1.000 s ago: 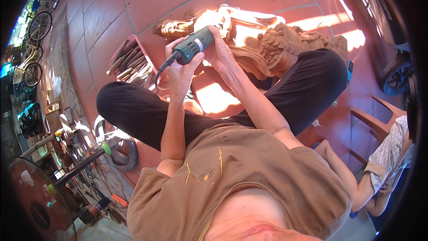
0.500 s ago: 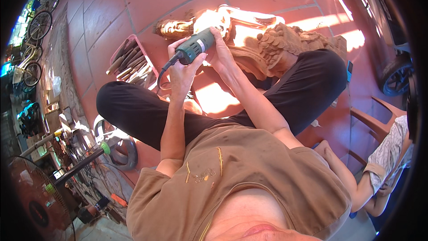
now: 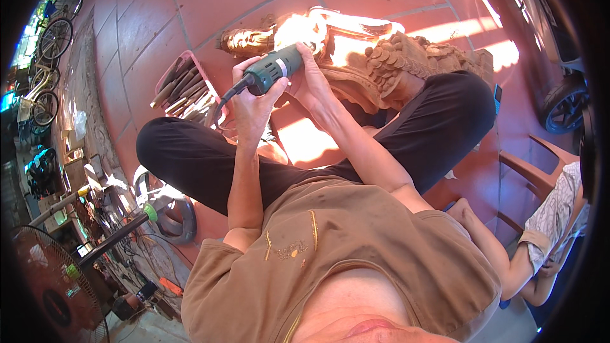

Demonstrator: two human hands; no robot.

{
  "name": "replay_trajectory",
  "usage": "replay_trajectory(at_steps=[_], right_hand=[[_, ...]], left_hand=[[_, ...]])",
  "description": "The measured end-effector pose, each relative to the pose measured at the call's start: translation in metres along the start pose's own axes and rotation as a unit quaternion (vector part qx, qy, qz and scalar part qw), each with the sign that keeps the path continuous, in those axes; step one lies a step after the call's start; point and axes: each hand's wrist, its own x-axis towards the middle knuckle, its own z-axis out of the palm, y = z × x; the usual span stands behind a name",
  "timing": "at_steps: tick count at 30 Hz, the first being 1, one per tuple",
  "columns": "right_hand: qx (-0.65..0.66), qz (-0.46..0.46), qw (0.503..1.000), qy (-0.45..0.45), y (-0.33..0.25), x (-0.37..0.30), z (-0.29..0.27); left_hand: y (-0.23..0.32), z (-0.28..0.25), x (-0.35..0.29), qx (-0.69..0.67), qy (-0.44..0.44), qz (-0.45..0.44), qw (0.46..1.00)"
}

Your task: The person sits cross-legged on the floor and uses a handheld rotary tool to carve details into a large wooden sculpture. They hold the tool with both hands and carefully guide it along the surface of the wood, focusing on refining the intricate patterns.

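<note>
Both hands busy on green power tool (image 3: 273,71). Left hand (image 3: 253,105) wrapped round rear end, thumb along near side; right hand (image 3: 311,86) closed on front end. Tool sits tilted between them, nose up and right. Can't tell what bit's on it, tip hidden. Black cord (image 3: 222,107) drops off left of grip. Carved wood piece (image 3: 400,63) just beyond and right of grip, part blown out by sun. Pink tray (image 3: 204,75) left of grip, loaded with long-handled tools (image 3: 181,92).
</note>
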Motion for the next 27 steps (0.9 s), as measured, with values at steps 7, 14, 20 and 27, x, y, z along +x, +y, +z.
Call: replay_trajectory(at_steps=[7, 14, 20, 27], right_hand=[[0.001, 0.003, 1.000, -0.013, 0.0006, 0.0058, -0.0009], [0.007, 0.001, 1.000, 0.023, 0.0009, 0.0001, 0.0003], [-0.001, -0.005, 0.999, 0.033, 0.0010, 0.0010, -0.0029], [-0.001, 0.001, 1.000, 0.014, 0.0000, 0.0041, 0.0034]], left_hand=[[-0.0017, -0.0005, 0.0001, -0.014, 0.009, 0.022, 1.000], [0.0003, -0.0004, 0.0002, -0.008, -0.007, 0.002, 1.000], [0.0008, 0.0003, 0.0005, -0.013, -0.012, -0.014, 1.000], [-0.0027, -0.0030, 0.0008, -0.036, 0.005, 0.000, 0.999]])
